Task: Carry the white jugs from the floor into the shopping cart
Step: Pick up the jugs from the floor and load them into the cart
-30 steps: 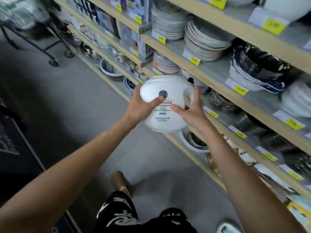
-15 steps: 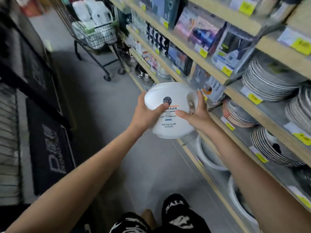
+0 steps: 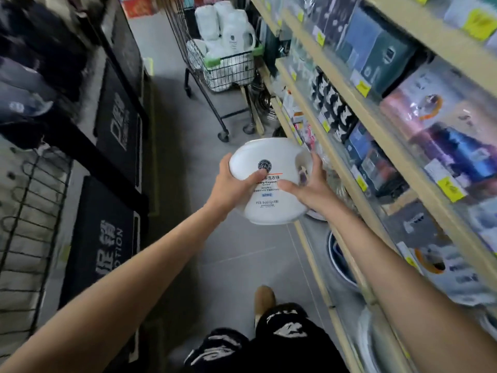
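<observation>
White jug (image 3: 269, 208) is held in the air between both hands, out in front of the person at about mid-aisle, above the grey floor (image 3: 228, 265) and just left of the wooden shelf (image 3: 333, 146) of packaged goods. It is tilted, with its printed label facing the camera and its handle opening on the right side.

The left hand (image 3: 231, 187) wraps round the jug's left flank, with the thumb pressed across the label near the round logo and the fingers hidden behind the body. The right hand (image 3: 309, 192) clasps the right side. Its thumb lies on the label's lower edge and its fingers reach up beside the handle opening. Both hands are clamped on the jug, and neither is spread free of it.

Further along the aisle stands the shopping cart (image 3: 231, 56), a black wire basket with a green rim. Other white jugs (image 3: 234, 33) are piled above its edge. It is well apart from the held jug.

Dark printed mats (image 3: 115, 125) hang along the left side. Black patterned shorts (image 3: 269, 343) and a tan shoe (image 3: 265, 300) show below.
</observation>
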The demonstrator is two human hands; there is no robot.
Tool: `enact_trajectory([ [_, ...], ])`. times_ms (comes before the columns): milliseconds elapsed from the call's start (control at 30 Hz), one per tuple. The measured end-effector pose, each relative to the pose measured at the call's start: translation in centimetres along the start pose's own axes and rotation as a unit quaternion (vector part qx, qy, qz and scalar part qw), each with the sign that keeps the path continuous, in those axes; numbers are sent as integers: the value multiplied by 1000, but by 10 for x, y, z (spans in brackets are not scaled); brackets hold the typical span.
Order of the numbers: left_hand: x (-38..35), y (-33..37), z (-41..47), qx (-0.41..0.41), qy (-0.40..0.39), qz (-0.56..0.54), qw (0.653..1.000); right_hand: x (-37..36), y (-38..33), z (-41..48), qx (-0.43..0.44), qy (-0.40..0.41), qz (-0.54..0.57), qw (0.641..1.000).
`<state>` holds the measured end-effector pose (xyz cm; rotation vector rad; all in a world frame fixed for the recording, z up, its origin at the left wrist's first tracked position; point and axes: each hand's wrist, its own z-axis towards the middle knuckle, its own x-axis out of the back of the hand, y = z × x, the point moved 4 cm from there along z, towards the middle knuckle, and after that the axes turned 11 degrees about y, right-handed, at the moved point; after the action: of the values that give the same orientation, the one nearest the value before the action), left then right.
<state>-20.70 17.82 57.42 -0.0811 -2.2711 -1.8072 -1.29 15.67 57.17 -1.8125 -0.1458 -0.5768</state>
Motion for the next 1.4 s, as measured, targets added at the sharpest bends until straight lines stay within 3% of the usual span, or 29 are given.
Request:
enact_trajectory([
  [133, 6, 12, 76, 25, 44, -35, 998, -30, -38, 84, 29, -60, 4, 998],
  [433, 35, 26, 247, 28, 98, -70, 992, -116, -106, 251, 63, -101, -29, 992],
  [667, 69, 50, 419, 32, 91, -55, 994, -196, -178, 385, 46, -114, -35, 992],
  [1133, 86, 121, 690, 19, 44, 12, 999, -279, -276, 607, 45, -31, 7, 998],
  [1400, 69, 146, 860, 16, 38, 34, 999, -322, -314, 772, 4, -68, 2, 998],
])
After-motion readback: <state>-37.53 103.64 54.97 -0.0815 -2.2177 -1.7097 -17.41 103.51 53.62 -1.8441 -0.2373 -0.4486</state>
